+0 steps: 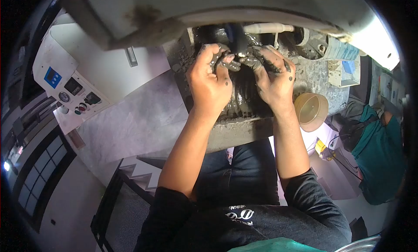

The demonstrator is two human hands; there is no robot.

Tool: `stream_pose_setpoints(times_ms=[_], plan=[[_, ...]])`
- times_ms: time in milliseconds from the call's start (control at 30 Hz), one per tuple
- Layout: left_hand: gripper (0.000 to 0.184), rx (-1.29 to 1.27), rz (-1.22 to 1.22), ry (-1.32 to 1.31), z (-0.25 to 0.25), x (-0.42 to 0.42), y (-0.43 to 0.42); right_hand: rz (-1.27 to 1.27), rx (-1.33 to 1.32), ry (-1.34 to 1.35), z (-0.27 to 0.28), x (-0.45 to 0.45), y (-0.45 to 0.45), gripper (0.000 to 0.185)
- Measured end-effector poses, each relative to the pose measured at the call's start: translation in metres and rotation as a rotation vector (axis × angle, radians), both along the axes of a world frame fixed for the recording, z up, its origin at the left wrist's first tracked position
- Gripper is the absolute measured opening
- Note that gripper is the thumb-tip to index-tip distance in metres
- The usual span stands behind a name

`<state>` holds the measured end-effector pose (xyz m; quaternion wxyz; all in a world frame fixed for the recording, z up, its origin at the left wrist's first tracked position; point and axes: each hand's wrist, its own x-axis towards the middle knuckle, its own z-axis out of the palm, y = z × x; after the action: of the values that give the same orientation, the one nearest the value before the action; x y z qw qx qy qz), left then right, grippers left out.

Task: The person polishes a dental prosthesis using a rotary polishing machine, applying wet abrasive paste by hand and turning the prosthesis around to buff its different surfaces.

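Note:
My left hand [211, 80] and my right hand [276, 75] meet under a dark round wheel [235, 38], their fingers bent inward and smeared with wet grey-black slurry. Between the fingertips shows a small pale piece [241, 55], pinched from both sides right at the wheel's lower edge. Fingers and slurry cover most of it, so its kind cannot be made out. Below the hands lies a trough [244, 117] coated with glistening dark slurry.
A pale machine housing [174, 16] overhangs the hands. At right are a round yellowish bowl [311, 111], a white box [344, 74] and a cylindrical machine part [311, 45]. A control panel [72, 88] stands at left. A person in green [379, 152] is at far right.

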<state>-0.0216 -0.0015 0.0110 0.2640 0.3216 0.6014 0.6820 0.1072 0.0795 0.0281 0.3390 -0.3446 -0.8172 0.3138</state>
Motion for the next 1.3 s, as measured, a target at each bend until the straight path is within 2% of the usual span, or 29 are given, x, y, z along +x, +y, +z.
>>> stream_pose_setpoints(times_ms=[67,167,233,333,433,500,633,700,800,933,1000,1133,1200,1300], plan=[[0.035,-0.078,-0.035,0.016,0.006,-0.001,-0.004,0.011,0.011,0.035,0.001,-0.001,-0.002,0.030],[0.034,-0.056,-0.026,0.030,0.003,-0.002,-0.002,-0.056,-0.020,-0.052,0.007,-0.005,-0.004,0.030],[0.033,-0.128,-0.002,0.025,0.011,0.001,-0.003,-0.024,-0.036,0.039,0.008,-0.006,-0.005,0.030],[0.021,-0.100,0.013,0.047,0.013,0.003,-0.001,-0.052,-0.076,0.028,0.003,-0.002,-0.003,0.029],[0.018,-0.113,0.022,0.010,0.007,0.000,0.001,-0.034,-0.027,-0.052,0.001,-0.005,0.001,0.030],[0.020,-0.135,0.009,-0.051,0.009,0.005,-0.003,-0.047,0.001,-0.097,0.002,-0.002,0.000,0.030],[0.021,-0.133,-0.002,-0.046,0.019,0.010,-0.005,-0.031,-0.120,-0.048,0.010,-0.001,0.003,0.029],[0.021,-0.092,-0.001,-0.107,0.020,0.013,-0.004,-0.029,-0.149,-0.123,0.007,0.002,0.007,0.029],[0.022,-0.109,0.002,-0.065,0.023,0.015,-0.003,-0.013,-0.201,-0.110,0.005,0.002,0.013,0.028],[0.022,-0.127,0.023,-0.075,0.022,0.018,-0.003,-0.011,-0.080,-0.192,0.008,-0.002,0.017,0.028],[0.032,-0.155,-0.018,-0.082,0.018,0.017,-0.006,-0.015,-0.063,-0.175,0.011,-0.004,0.016,0.027],[0.032,-0.142,0.008,-0.070,0.017,0.019,-0.007,-0.029,-0.082,-0.170,0.012,-0.002,0.013,0.026],[0.022,-0.150,0.040,-0.061,0.017,0.018,-0.004,-0.039,-0.130,-0.155,0.009,-0.002,0.014,0.026],[0.022,-0.109,0.044,-0.069,0.015,0.017,-0.001,-0.050,-0.216,-0.147,0.005,-0.005,0.017,0.026]])
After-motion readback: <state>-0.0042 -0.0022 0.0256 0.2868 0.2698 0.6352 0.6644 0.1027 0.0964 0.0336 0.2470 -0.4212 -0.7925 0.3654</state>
